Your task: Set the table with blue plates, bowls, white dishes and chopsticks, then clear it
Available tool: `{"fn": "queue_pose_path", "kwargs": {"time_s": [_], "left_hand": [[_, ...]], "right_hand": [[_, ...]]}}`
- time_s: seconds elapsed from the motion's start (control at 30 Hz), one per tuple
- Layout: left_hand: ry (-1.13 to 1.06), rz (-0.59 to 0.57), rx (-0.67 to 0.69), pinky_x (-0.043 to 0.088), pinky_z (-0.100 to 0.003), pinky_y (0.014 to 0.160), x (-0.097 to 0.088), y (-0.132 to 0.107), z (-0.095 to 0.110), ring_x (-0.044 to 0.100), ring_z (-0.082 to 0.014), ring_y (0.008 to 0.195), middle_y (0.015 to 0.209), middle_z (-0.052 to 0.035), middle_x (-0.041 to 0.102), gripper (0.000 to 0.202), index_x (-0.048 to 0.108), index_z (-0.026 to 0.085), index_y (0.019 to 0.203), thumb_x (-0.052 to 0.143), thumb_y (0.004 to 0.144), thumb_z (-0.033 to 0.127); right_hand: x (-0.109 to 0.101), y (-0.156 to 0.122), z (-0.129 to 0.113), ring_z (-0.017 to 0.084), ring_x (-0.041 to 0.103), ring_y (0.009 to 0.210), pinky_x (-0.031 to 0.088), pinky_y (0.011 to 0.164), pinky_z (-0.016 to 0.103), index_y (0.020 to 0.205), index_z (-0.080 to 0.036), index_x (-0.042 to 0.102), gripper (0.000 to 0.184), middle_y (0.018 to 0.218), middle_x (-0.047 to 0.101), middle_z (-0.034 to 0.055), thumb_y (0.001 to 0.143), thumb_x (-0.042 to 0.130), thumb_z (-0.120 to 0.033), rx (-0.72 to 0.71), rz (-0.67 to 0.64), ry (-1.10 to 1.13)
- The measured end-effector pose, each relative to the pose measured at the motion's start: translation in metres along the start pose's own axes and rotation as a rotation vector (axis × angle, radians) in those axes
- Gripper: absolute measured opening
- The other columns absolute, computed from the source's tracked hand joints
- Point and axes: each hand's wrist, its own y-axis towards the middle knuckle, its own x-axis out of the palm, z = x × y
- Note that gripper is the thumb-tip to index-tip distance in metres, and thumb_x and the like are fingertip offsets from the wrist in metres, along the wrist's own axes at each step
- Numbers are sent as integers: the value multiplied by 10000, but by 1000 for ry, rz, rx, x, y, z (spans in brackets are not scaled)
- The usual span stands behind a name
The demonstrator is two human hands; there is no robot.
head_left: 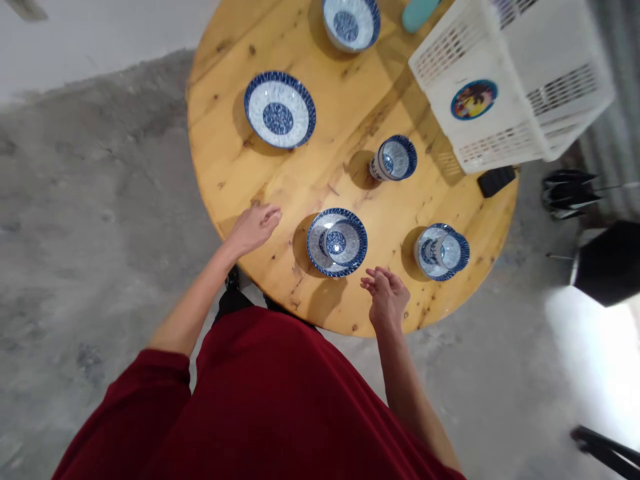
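Two hands without load, left hand [255, 228] and right hand [387, 297], with fingers loosely bent; between them, on the wooden bench [235, 180], a blue-rimmed bowl [314, 243] with seemingly a cup [346, 243] inside. Better, probably, to take the bowl by opposite sides, keeping it level. Beyond, nested cups [393, 160] and a white plastic basket [473, 137]; near the right hand, a similar bowl [424, 259], possible obstacle for wide movement.

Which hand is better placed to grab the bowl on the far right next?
Probably the right hand: it looks empty and is closer to that bowl. The left hand looks empty too, but it's farther away, with the middle bowl between.
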Motion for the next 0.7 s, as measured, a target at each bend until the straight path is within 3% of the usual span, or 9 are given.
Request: {"fn": "queue_pose_path", "kwargs": {"time_s": [0.1, 0.23, 0.33, 0.53, 0.7], "left_hand": [[-56, 16, -128, 521, -327, 884, -12, -37, -20, 694, -240, 1009, 1110, -108, 762, 460, 674, 164, 1214, 426, 945, 444], [-58, 9, -244, 531, -312, 932, -19, -79, -41, 711, -228, 1046, 1136, -101, 768, 443, 677, 174, 1229, 424, 951, 408], [-33, -6, -289, 533, -318, 939, -22, -99, -46, 717, -233, 1057, 1143, -92, 770, 436, 684, 191, 1228, 424, 951, 407], [25, -50, -270, 543, -322, 935, -30, -108, -41, 723, -235, 1050, 1168, -70, 766, 392, 707, 244, 1188, 448, 939, 401], [34, -64, -252, 537, -340, 951, -33, -104, -35, 715, -239, 1065, 1193, -89, 756, 407, 685, 227, 1233, 447, 949, 395]], "right_hand": [[0, -17, 10, 125, 667, 587, 572, 556, 254, 908, -171, 671, 322, 822, 739, 37, 685, 759, -386, 47, 36, 39], [10, -38, 22, 131, 674, 576, 570, 526, 244, 886, -182, 693, 312, 807, 750, 31, 649, 788, -361, 95, 79, 126], [19, -54, 29, 132, 664, 554, 567, 503, 246, 859, -187, 704, 300, 789, 750, 29, 630, 790, -361, 115, 98, 182], [40, -82, 41, 135, 648, 533, 554, 484, 250, 833, -190, 713, 319, 786, 759, 39, 589, 811, -371, 161, 103, 233], [57, -99, 38, 141, 640, 539, 538, 494, 261, 851, -176, 719, 372, 804, 762, 59, 598, 823, -427, 171, -9, 248]]}}
